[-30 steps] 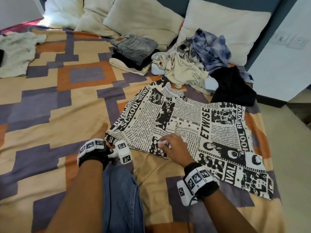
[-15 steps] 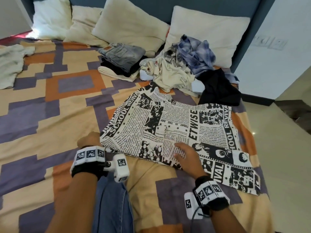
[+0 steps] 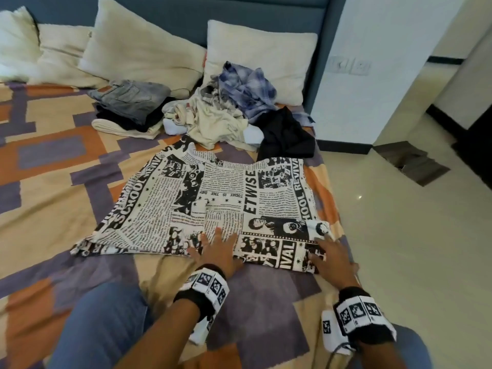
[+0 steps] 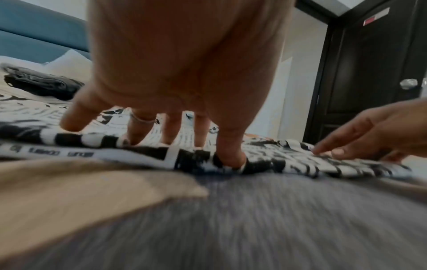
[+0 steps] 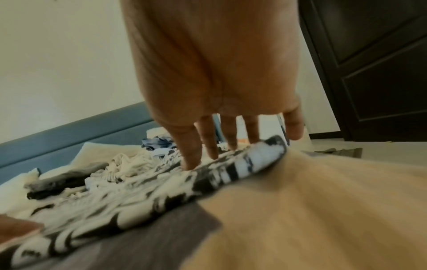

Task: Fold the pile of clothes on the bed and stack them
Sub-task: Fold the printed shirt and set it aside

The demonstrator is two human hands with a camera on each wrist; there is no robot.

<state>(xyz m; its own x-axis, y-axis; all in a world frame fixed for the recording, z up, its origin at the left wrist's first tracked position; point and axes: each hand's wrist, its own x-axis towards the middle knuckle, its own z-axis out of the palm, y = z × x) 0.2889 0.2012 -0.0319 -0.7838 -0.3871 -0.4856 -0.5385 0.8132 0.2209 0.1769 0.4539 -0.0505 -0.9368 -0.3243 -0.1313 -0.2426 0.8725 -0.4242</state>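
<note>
Black-and-white newsprint fabric, a shirt, lies spread flat on the bedspread in the head view. The left hand rests on its near hem with fingers straight and fanned. The right hand lies flat at the shirt's near right corner, beside the bed's edge, fingers also straight. Beyond the shirt sits the unfolded pile, with a folded stack to its left, both in front of the pillows.

From the left wrist, the left hand presses the shirt with spread fingertips along the hem; nothing is gripped. The right hand touches the cloth further along, well apart from the left. A dark door stands behind.

From the right wrist, the right hand has straight fingers on the shirt near its corner, the little finger past the edge. The pile shows behind, blurred.
</note>
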